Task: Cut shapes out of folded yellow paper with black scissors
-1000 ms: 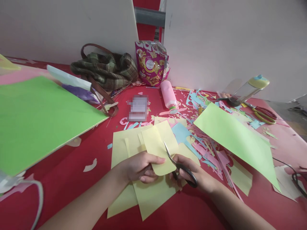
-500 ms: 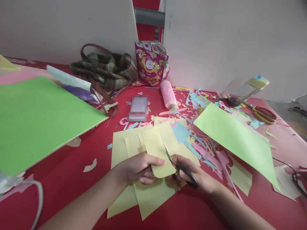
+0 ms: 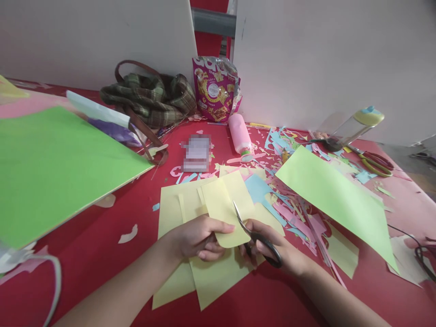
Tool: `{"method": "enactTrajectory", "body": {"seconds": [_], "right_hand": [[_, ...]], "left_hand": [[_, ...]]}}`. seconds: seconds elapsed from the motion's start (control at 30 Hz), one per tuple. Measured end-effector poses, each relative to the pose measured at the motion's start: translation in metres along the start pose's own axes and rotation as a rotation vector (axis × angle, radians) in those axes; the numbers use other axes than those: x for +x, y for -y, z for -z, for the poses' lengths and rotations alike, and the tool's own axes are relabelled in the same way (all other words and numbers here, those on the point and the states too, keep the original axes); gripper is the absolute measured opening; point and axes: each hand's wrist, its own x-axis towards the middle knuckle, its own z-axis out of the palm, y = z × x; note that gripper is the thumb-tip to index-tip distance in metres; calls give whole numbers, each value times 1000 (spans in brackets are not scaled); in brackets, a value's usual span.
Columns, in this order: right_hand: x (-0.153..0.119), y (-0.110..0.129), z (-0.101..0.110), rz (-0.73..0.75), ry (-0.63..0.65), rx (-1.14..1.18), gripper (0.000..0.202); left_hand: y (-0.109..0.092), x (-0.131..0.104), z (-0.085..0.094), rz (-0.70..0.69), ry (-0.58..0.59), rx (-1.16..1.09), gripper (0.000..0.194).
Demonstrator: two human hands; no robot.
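In the head view, the left hand (image 3: 205,238) is pinching the yellow paper piece (image 3: 229,195) near its lower edge, the thumb lying on top and the other fingers curling below. The paper piece is extending up and forward from this hand, above the table (image 3: 136,202). The right hand (image 3: 270,241) is gripping the black-handled scissors (image 3: 250,235), and one blade is showing over the paper piece, its tip pointing forward and to the left; the other blade is mostly hidden.

Beneath both hands, yellow sheets (image 3: 221,278) are overlapping on the red surface. Beyond the right hand, blue, pink and yellow paper scraps (image 3: 295,220) are lying scattered, and to its right a light green sheet (image 3: 334,204) is resting at a slant. Farther off on that side, a clear bottle (image 3: 352,131) with a yellow lid is leaning beside a second pair of scissors (image 3: 376,165).

Left of the left hand, a large green sheet (image 3: 61,172) is spreading out. Ahead of the hands, a pink bottle (image 3: 239,134) is lying near a pixelated object (image 3: 196,154), while a purple snack bag (image 3: 214,93) is standing behind, next to a plaid bag (image 3: 150,99).
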Motion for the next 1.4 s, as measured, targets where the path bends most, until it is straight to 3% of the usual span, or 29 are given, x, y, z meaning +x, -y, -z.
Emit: {"method": "enactTrajectory", "body": {"seconds": [0.3,0.57,1.03,1.4], "right_hand": [[0,1,0,-17,-14,-18,33],[2,3,-1,-20,-25,-23,34],[4,-4,-4,-4,-43,37,30],[3,-4,-5,1,-88,0,29]], "left_hand": [[0,1,0,22,-1,-13,12],[1,1,5,58,86,51,15],[1,3,7,67,83,38,27],[3,3,5,22,49,32,25]]}}
